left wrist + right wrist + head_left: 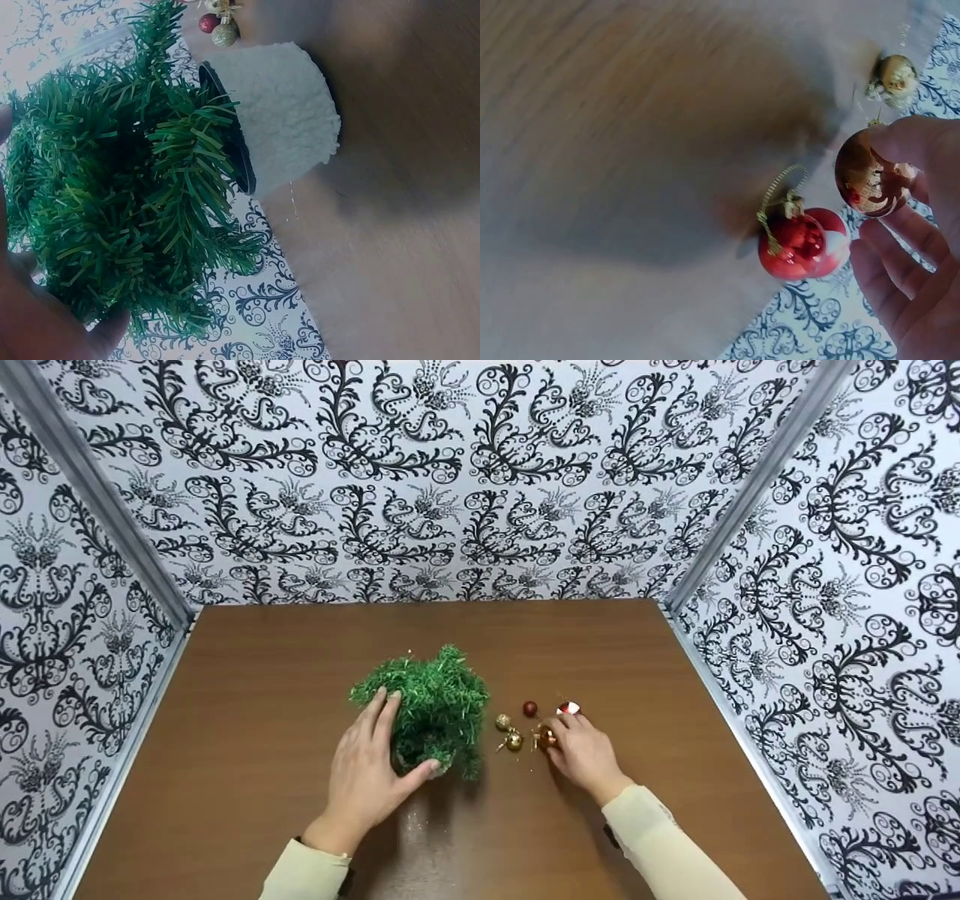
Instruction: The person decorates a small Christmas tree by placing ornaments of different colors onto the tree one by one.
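My left hand [364, 765] holds a small artificial Christmas tree [442, 690] by its green branches, fingers on the left side and thumb near the front. Its white fluffy pot [277, 120] with a dark rim shows in the left wrist view. To the right, my right hand [589, 750] pinches a shiny copper-gold bauble [855, 180] between thumb and fingers. Close by that hand lies a red-and-white bauble [772, 259] with a gold loop. Between tree and right hand are a small red bauble [530, 708], a gold bauble [514, 741] and a glittery gold bauble [503, 722].
Everything rests on a brown wooden table [262, 720]. White walls [420, 510] with black scroll patterns rise behind and at both sides, with grey metal rails at the corners. Small bright specks lie on the tabletop near the tree.
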`<state>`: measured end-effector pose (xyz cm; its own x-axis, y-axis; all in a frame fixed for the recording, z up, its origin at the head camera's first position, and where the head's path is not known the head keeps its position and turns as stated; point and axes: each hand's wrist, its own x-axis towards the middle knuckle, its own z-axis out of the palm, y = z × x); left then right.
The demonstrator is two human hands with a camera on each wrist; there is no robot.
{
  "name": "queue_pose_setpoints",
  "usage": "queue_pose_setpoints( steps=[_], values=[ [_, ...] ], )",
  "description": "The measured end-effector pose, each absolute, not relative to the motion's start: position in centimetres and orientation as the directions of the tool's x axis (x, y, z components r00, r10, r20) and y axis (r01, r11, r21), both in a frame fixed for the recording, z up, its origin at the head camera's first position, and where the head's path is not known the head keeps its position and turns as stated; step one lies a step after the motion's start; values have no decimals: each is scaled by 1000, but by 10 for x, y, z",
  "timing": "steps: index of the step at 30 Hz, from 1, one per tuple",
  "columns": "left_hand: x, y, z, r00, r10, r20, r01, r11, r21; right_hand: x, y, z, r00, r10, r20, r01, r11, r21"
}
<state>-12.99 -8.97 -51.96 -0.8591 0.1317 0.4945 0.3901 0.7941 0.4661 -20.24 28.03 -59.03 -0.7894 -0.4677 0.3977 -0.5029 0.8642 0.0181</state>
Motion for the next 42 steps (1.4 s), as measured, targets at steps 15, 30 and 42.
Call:
queue_pose_setpoints(
  steps=[15, 30, 42],
  values=[
    [-128, -91, -520, -859, 129, 496, 388, 795, 466, -179, 267, -554, -743, -426, 516, -576, 800, -169],
    [-126, -92, -519, -868, 133, 478, 383, 792, 475, -154, 228, -527, -710, -472, 523, -670, 682, -294],
    [-128, -89, -518, -847, 143, 513, 403, 802, 441, -143, 203, -513, -610, -496, 618, -771, 551, -319]
  ],
)
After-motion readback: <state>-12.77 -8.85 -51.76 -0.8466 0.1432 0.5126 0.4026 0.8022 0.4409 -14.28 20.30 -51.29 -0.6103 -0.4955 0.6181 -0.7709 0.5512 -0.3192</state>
